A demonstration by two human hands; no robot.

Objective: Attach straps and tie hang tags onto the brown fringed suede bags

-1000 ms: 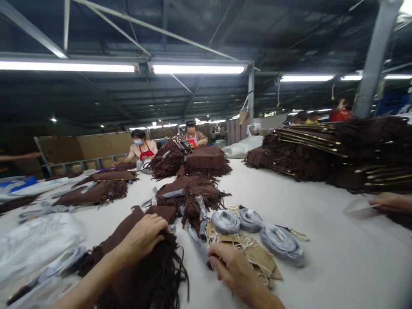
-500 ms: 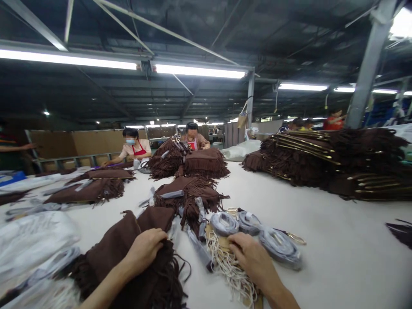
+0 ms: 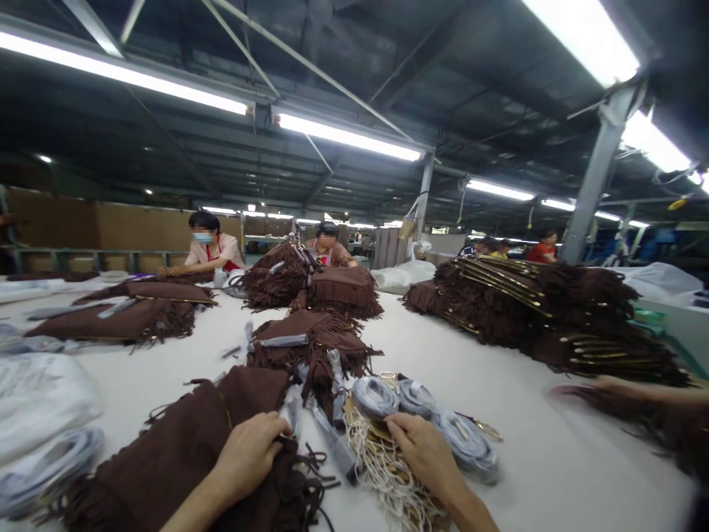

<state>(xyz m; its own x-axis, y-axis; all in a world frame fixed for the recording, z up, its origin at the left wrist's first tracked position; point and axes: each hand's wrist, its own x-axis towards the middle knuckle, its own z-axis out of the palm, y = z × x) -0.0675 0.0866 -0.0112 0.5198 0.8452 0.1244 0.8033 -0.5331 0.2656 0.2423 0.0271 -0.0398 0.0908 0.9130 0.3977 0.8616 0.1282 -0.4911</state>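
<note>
My left hand lies on a dark brown fringed bag, its fingers curled over the bag's right edge. My right hand has its fingertips closed on the upper end of a pile of tan hang tags with white strings. What lies under those fingertips is partly hidden. Coils of strap in clear plastic with gold clasps lie just beyond and to the right of this hand. Between my hands, a plastic-wrapped strip rests on the white table.
More brown fringed bags lie ahead, and a tall stack with gold zippers stands at right. At the right edge a co-worker's arm reaches in with brown fringed material. White plastic bags lie at left. Two people work across the table.
The camera view has tilted and turned slightly. A co-worker's arm with brown fringed material has come in at right. My hands stay at the bag and the tags.
</note>
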